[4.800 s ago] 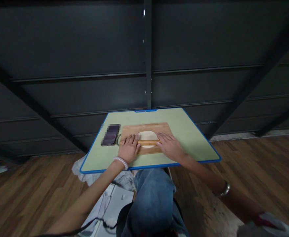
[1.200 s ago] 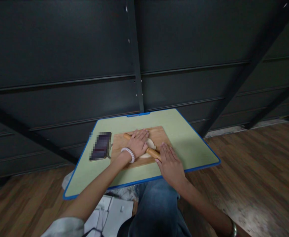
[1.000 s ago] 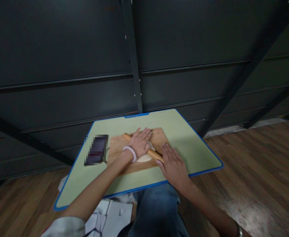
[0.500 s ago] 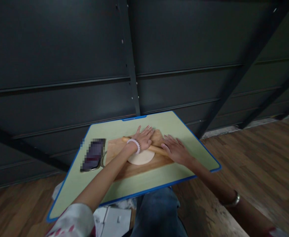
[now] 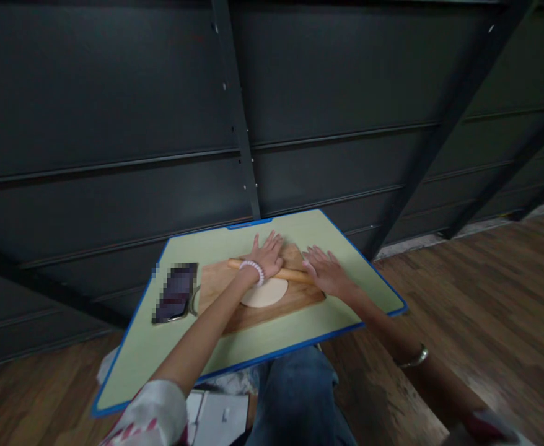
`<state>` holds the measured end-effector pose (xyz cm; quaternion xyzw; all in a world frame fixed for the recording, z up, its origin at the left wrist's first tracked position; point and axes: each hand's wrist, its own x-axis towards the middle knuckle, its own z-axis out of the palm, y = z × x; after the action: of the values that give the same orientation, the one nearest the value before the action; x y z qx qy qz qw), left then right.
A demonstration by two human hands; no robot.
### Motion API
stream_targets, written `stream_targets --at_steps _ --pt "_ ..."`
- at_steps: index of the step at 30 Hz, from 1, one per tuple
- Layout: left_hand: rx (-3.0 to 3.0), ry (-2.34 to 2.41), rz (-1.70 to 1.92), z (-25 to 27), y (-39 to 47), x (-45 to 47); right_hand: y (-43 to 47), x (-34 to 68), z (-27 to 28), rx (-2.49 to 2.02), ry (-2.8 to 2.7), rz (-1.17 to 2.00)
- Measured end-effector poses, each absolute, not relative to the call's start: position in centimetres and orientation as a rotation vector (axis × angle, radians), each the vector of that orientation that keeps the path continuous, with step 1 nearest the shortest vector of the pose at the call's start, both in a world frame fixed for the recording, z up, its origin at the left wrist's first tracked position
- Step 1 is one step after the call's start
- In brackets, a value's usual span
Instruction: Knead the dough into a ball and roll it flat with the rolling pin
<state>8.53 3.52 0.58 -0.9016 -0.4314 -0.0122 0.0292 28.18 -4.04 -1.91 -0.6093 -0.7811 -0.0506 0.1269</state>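
Note:
A wooden rolling pin point(image 5: 295, 275) lies slantwise across a wooden board point(image 5: 253, 319). My left hand point(image 5: 266, 255) rests palm-down on the pin's left part, fingers spread and pointing away from me. On its right end lies my right hand point(image 5: 325, 271), flat with the fingers stretched out, partly hiding that end. A thin, pale round of dough point(image 5: 266, 293) sits on the board just on my side of the pin. My left wrist and forearm cover its left edge.
The board sits on a small pale-green table point(image 5: 300, 334) with a blue rim. A pixelated phone point(image 5: 178, 293) lies left of the board. A dark panelled wall point(image 5: 328, 167) rises behind the table. Below are my knee point(image 5: 295, 396) and a white box point(image 5: 220, 418).
The pin and both hands have moved slightly away from me, and more of the dough's far side shows. The camera view has shifted a little.

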Motion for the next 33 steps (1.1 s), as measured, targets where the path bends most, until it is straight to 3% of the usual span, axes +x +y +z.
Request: stream_targets --at_steps 10,20,33 --pt "-2.761 -1.318 -0.121 0.4 -0.7 6.8 -8.8 25.9 -2.2 -1.637 -2.163 -0.328" --pt "-2.752 -1.361 -0.241 0.6 -6.1 4.7 -14.0 23.7 -2.7 -1.560 -2.182 -0.313" --pt "-2.806 -1.361 -0.334 -1.0 -9.4 2.6 -12.7 24.6 -3.7 -1.475 -2.240 -0.300"
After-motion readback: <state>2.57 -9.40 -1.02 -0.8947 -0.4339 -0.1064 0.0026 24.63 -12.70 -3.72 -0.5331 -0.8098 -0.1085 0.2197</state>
